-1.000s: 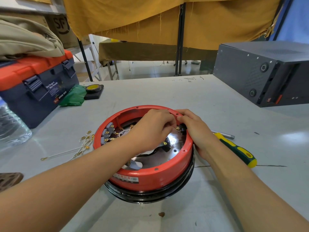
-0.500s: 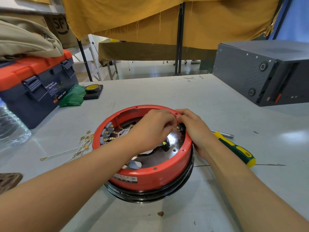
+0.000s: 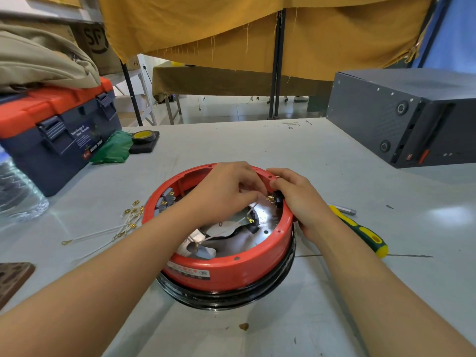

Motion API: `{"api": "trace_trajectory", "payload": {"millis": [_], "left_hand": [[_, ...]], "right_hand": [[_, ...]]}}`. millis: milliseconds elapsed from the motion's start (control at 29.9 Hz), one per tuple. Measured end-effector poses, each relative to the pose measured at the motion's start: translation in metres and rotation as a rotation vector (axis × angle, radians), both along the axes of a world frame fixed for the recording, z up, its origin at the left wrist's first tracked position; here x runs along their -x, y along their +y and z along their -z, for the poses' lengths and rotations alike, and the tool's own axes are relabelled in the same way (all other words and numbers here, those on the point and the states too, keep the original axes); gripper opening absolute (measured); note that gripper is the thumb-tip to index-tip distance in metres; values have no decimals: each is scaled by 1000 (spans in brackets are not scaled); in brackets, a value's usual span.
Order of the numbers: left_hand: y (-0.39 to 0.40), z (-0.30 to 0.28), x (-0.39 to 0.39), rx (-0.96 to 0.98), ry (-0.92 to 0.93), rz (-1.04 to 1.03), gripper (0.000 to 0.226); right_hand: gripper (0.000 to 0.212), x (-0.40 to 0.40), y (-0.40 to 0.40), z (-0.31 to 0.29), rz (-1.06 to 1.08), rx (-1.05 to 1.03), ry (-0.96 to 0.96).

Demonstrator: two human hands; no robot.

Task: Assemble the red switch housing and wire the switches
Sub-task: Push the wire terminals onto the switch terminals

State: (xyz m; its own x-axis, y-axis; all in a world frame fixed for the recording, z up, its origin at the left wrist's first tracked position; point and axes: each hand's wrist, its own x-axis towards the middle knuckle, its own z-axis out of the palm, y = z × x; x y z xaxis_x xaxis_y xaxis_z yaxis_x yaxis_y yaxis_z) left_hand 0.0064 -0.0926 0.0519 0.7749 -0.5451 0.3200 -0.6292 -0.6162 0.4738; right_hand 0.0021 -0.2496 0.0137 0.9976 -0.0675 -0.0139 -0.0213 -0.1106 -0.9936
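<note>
Centre frame, I see my left hand (image 3: 229,186) pinching a white wire (image 3: 251,209) inside the red housing (image 3: 226,264), right hand (image 3: 298,199) curled on a black switch (image 3: 277,201) at its rim

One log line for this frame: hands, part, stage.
left hand: pinching white wire at switch | right hand: holding switch against red housing rim | stage: wiring | screwdriver: on table, unused

The left hand (image 3: 226,186) covers the far inner wall of the red housing (image 3: 226,269), so whatever its fingers pinch stays hidden. The switch (image 3: 277,200) under the right hand (image 3: 304,199) barely shows. The housing's label (image 3: 189,271) is too blurred to read. The water bottle (image 3: 18,191) is cut off at the left edge.
</note>
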Motion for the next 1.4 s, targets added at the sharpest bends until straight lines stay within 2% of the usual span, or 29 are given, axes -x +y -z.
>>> {"api": "trace_trajectory", "payload": {"millis": [267,468,568,635,736,802,1003,1070,1170,1404], "left_hand": [[41,-6,10,144,36,-120,5],[92,8,17,261,-36,-380,15],[107,19,20,368,53,-510,23],[114,25,23,457,182,-572,26],[121,30,26,632,344,-528,25],[123,30,25,654,374,-512,27],[140,28,23,582,420,-421,24],[155,30,23,506,346,-489,19],[180,38,25,286,197,-650,20],[197,54,29,103,207,-692,10]], "right_hand": [[37,0,-1,1,-14,-52,42],[35,3,6,2,41,-56,3],[33,6,12,3,87,-4,-17],[30,7,13,3,111,49,-25],[26,8,10,0,95,63,-8],[26,8,5,-2,70,39,7],[31,7,4,1,-44,-27,21],[32,7,6,1,-20,-33,18],[32,7,7,2,7,-55,17],[33,8,9,2,-12,-60,8]]}}
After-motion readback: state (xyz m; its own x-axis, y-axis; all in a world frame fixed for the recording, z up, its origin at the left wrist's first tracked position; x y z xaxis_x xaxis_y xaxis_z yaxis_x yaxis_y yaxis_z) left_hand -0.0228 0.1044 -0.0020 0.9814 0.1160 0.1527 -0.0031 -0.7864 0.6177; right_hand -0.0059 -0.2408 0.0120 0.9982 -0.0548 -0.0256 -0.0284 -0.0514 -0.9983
